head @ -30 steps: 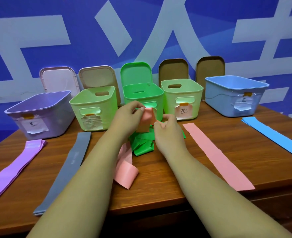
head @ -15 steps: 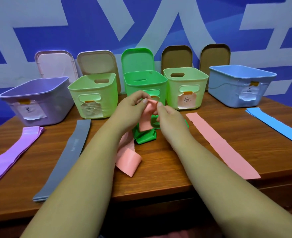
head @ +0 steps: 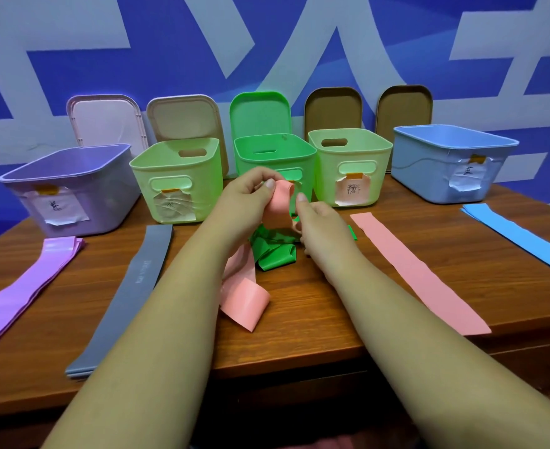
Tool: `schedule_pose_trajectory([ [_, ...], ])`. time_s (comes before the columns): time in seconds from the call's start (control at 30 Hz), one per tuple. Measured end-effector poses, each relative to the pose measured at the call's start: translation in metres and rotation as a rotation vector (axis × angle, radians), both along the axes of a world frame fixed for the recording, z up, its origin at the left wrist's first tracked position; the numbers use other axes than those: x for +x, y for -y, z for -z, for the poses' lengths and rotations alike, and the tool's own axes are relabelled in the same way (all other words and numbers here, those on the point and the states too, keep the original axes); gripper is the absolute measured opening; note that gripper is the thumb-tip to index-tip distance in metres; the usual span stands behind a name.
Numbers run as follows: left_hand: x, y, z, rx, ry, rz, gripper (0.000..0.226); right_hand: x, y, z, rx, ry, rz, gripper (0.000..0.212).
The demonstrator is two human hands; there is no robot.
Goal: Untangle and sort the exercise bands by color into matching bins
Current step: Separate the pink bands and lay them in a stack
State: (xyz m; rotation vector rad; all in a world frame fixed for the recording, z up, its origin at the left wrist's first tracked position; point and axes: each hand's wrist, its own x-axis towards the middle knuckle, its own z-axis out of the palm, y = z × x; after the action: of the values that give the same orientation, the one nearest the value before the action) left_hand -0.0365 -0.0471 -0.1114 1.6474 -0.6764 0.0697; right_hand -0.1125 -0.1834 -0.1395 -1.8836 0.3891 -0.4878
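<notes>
1. The step in hand is, by my reading, untangling. A pink band (head: 278, 210) is wound up with a green band (head: 275, 254) and held just above the surface (head: 332, 296), near the bright green bin (head: 272, 153) at centre.
2. The left hand (head: 247, 202) has its grip clenched on the pink band's top fold, thumb against fingers. The right hand (head: 319, 222) appears to pinch the same band's right edge at the knot.
3. The next move likely calls for gentle opposite pulls to slip the pink loop free of the green.
4. The pink band looks thin, matte and limp, and its tail trails down to a curled end on the near surface. The green band lies crumpled beneath the hands.
</notes>
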Motion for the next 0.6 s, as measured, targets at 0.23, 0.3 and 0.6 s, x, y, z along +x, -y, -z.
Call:
schedule_pose_trajectory([
  [0.23, -0.004, 0.000, -0.001, 0.024, -0.031, 0.007, 0.026, -0.003, -0.002, -0.004, 0.091, 0.040, -0.054, 0.055],
  [0.3, -0.008, 0.002, -0.005, -0.011, -0.052, 0.027, 0.024, -0.004, -0.002, -0.004, 0.090, 0.062, -0.060, 0.050],
  [0.6, -0.021, 0.001, -0.016, -0.034, -0.048, 0.055, 0.017, -0.007, -0.006, -0.008, 0.193, 0.082, -0.106, 0.060],
])
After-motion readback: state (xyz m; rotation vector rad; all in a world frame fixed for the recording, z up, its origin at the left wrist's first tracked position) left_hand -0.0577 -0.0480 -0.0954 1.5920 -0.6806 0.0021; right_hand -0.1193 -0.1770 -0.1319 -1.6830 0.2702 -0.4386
